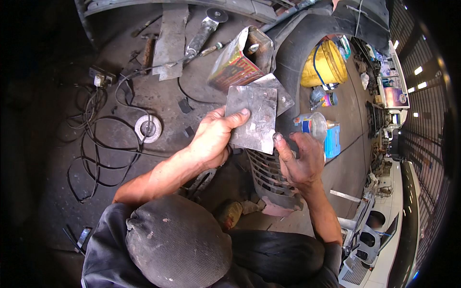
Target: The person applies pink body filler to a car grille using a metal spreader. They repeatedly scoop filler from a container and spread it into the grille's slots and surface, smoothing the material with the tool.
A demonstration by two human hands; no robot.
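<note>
A flat, scuffed grey metal plate (252, 115) is held up in my left hand (213, 134), thumb on its face and the other fingers behind it. Partly covered by it, a second thin metal sheet (278, 93) shows at its upper right; whether my hand also holds that one I cannot tell. My right hand (302, 156) is close to the plate's lower right corner, fingers apart and partly bent, with nothing seen in them. Its fingertips look blackened. Whether its thumb touches the plate's edge is unclear. Below both hands stands a dark slotted part (269, 175).
An open rectangular tin (235, 65) stands just beyond the plate, beside a curved dark panel (288, 62). An angle grinder (204, 33), a round disc (149, 128) and looped black cable (96, 139) lie left. Rightward are a yellow bucket (326, 65), a clear cup (317, 126) and a blue container (332, 141).
</note>
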